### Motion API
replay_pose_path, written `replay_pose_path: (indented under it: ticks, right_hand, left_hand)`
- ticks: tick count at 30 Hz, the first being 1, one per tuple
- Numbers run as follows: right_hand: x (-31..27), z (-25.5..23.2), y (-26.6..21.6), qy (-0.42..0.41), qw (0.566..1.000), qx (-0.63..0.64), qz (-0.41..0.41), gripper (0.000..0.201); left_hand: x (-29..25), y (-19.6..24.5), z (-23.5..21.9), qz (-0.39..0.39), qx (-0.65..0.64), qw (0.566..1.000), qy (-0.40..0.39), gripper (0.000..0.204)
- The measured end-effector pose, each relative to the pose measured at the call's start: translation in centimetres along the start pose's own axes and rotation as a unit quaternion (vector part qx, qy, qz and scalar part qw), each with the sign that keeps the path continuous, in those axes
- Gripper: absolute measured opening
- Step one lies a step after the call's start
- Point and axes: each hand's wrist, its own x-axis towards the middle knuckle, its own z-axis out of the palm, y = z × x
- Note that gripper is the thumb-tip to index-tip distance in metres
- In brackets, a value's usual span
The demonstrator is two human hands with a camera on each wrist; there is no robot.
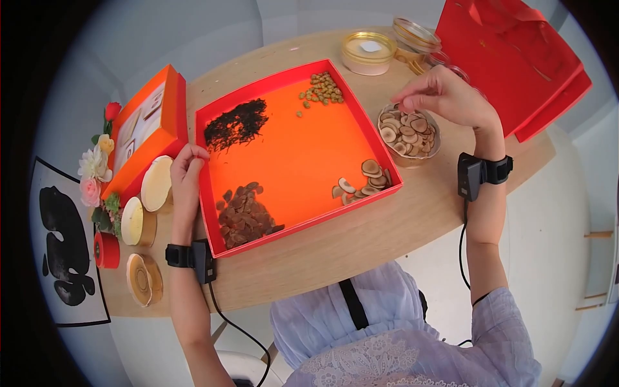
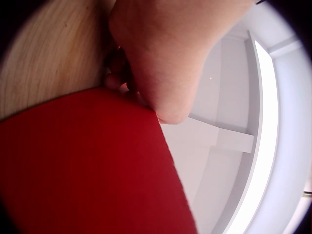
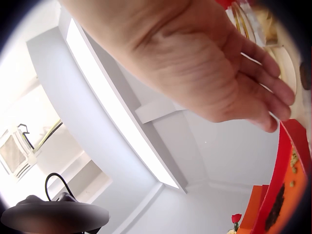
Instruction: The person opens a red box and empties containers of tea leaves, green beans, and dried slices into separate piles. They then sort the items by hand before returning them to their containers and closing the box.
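A light wooden table [image 1: 361,238] with a rounded edge is seen from above, set on a pale, whitish floor [image 1: 548,258]. A white-framed board with a black ink figure [image 1: 64,245] is seen beside the table's left end; whether it lies flat or leans cannot be told. At the far right edge, pale wooden rails of some furniture [image 1: 596,271] are partly seen. Part of a white seat [image 1: 242,367] is seen below the table's near edge. In the right wrist view, a white ceiling is shown with a long recessed strip light [image 3: 117,112] and a white beam [image 3: 158,109]. Bright daylight is admitted by a window [image 3: 14,146] at the left. The same white ceiling and a bright light band [image 2: 265,122] are recorded in the left wrist view.
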Motion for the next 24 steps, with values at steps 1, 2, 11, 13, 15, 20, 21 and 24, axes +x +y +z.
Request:
replay_pose_path:
  ticks: [1,2,11,13,15,20,21,24]
  right_hand:
    - [0.2,0.1,0.1,0.044,0.999,0.017,-0.020,0.019]
    - [0.3,0.4,-0.4,0.044,0.999,0.016,-0.021,0.019]
    - [-0.1,8.3,-4.9,0.028,0.969,-0.143,-0.202,0.023]
    - [-0.6,8.8,-6.1,-0.013,0.970,-0.210,-0.122,0.027]
    - [-0.9,10.2,-6.1,0.038,0.955,-0.243,-0.164,0.030]
    - [-1.8,10.7,-7.4,-0.036,0.930,-0.358,-0.074,0.032]
    - [-2.1,10.9,-7.3,-0.037,0.930,-0.358,-0.076,0.032]
    - [-2.8,11.5,-7.4,0.002,0.934,-0.331,-0.133,0.029]
  left_hand:
    - [0.0,0.0,0.0,0.003,0.002,1.000,0.001,0.009]
    - [0.0,0.0,0.0,0.006,0.004,1.000,0.002,0.009]
    - [0.0,0.1,0.0,0.002,0.005,1.000,-0.007,0.011]
    - [-0.2,0.6,0.2,-0.002,0.006,1.000,0.000,0.010]
    - [-0.3,1.0,0.4,-0.006,0.006,1.000,0.011,0.010]
    - [-0.3,1.0,0.4,0.007,0.014,1.000,0.007,0.009]
    - [-0.3,1.0,0.4,0.013,0.017,1.000,0.004,0.009]
    - [-0.2,0.7,0.4,0.020,0.023,1.000,0.004,0.009]
